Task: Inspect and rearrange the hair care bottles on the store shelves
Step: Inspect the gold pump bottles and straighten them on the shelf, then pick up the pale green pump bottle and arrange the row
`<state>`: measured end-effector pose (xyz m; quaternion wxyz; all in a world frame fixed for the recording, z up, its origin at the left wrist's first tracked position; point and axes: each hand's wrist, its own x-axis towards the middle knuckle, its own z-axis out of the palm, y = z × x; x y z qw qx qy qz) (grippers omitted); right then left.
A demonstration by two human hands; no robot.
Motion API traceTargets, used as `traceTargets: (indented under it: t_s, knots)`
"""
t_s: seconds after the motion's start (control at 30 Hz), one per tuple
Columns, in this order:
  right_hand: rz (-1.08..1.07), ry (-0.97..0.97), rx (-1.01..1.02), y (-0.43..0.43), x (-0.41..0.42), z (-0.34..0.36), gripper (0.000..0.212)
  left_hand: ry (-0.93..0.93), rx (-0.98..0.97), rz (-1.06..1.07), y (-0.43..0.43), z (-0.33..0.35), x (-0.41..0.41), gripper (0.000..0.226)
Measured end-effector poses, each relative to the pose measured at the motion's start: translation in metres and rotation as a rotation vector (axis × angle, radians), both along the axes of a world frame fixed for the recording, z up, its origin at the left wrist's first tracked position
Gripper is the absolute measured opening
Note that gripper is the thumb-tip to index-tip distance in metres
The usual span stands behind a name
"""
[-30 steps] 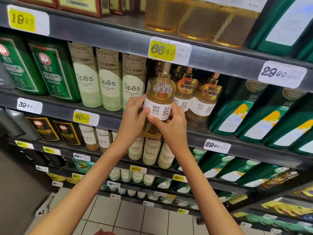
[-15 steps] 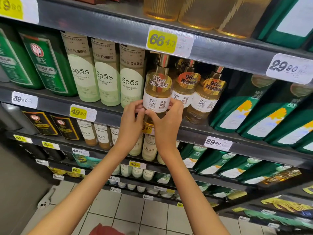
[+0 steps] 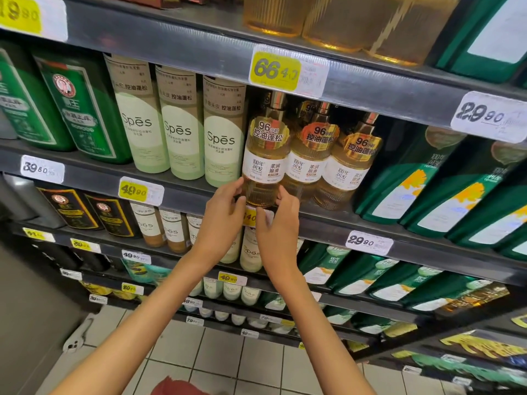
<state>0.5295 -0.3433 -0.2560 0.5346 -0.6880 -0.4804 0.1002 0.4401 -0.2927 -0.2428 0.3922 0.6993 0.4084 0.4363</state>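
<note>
- We find the front amber bottle [image 3: 266,166] hemmed in by a Spēs bottle [image 3: 224,135] and a second amber bottle [image 3: 309,163].
- The upper shelf [image 3: 171,44] sits close over their pumps [image 3: 276,102].

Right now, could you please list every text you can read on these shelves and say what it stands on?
"Spēs": pale bottle.
"96 控油蓬松", "100年润发 柔润顺滑": amber bottle.
"66": top yellow tag.
"29 90": white tag.
"39 80": left tag.
"49 90": lower yellow tag.
Fine print: too small to read.
</note>
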Motion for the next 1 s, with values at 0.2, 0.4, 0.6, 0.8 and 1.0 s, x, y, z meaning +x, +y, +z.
traceTargets:
  t_s: [0.2,0.4,0.6,0.8,1.0]
  knots:
    - [0.064,0.043,-0.106,0.009,0.011,0.009,0.055,0.085,0.000,-0.015,0.011,0.004,0.005,0.045]
    - [0.077,0.069,-0.160,0.013,0.017,0.008,0.057,0.082,-0.060,0.009,0.013,0.001,0.007,0.045]
    - [0.081,0.031,-0.209,0.020,0.018,0.011,0.057,0.123,-0.091,-0.002,0.020,0.005,0.011,0.047]
    - [0.086,0.101,-0.244,0.016,0.018,0.018,0.054,0.077,-0.124,0.036,0.016,0.007,0.012,0.042]
    - [0.163,0.233,-0.093,0.001,0.005,0.034,0.029,-0.008,-0.167,0.132,-0.003,0.013,-0.015,0.031]
